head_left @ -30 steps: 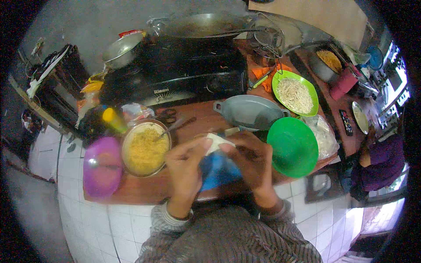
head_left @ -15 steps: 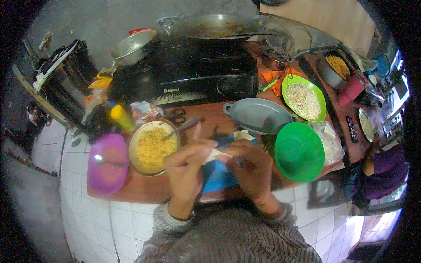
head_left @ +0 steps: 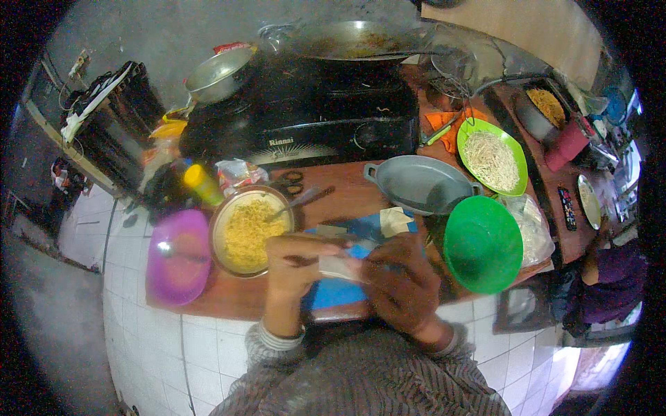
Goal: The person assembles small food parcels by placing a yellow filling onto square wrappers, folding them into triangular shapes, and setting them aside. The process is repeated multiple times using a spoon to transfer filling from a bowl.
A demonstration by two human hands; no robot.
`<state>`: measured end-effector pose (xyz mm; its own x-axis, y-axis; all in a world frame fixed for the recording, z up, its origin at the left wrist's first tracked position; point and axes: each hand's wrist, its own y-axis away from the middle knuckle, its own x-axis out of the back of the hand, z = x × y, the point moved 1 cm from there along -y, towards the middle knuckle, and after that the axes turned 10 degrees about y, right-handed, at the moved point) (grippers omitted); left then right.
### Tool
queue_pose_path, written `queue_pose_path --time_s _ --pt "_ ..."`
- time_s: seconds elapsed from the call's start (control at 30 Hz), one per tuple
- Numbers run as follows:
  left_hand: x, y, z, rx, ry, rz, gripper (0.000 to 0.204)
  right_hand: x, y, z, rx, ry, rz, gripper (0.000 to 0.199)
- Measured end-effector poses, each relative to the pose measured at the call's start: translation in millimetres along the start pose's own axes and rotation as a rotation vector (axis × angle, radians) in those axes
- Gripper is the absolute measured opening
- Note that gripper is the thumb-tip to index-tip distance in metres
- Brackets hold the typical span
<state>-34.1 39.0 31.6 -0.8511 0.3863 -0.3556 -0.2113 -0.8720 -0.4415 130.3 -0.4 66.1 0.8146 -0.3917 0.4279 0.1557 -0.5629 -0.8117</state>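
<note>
A small pale wrapper, seemingly a sheet of dough, (head_left: 338, 267) is held between my two hands above a blue board (head_left: 331, 295). My left hand (head_left: 290, 267) pinches its left end with closed fingers. At the other end, my right hand (head_left: 406, 281) grips it, its fingers curled and partly blurred. Another pale folded piece (head_left: 394, 222) lies at the board's far right corner. Left of my left hand stands a round bowl (head_left: 220, 258) of yellow shredded filling (head_left: 251, 232), with a spoon (head_left: 302, 197) resting in it.
A purple bowl (head_left: 166, 281) sits at the left edge, a green bowl (head_left: 483, 246) to the right. Behind are a grey oval pan (head_left: 416, 184), a light-green dish of pale strips (head_left: 492, 159), a black stove (head_left: 305, 132) and a wok (head_left: 357, 43). A person (head_left: 614, 281) is at far right.
My hands have lowered slightly toward me, and the wrapper now shows a flatter, wider face. The whole view has shifted a little, so the table things appear further right.
</note>
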Motion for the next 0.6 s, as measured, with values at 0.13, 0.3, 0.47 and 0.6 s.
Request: queue_pose_path --time_s 0.13,0.3,0.47,0.6 --pt "1 0 -4 -0.023 0.081 0.041 0.022 0 -4 -1 -0.066 0.04 0.005 0.029" --pt "-4 0 -8 0.003 0.12 0.085 0.018 -4 -9 2 -0.089 -0.064 -0.001 0.029" --pt "-5 0 -9 0.026 0.128 0.084 0.019 -9 -8 5 -0.135 -0.107 0.037 0.026" --pt "-6 2 -9 0.047 0.076 0.133 0.018 -10 -7 5 -0.127 -0.093 0.053 0.024"
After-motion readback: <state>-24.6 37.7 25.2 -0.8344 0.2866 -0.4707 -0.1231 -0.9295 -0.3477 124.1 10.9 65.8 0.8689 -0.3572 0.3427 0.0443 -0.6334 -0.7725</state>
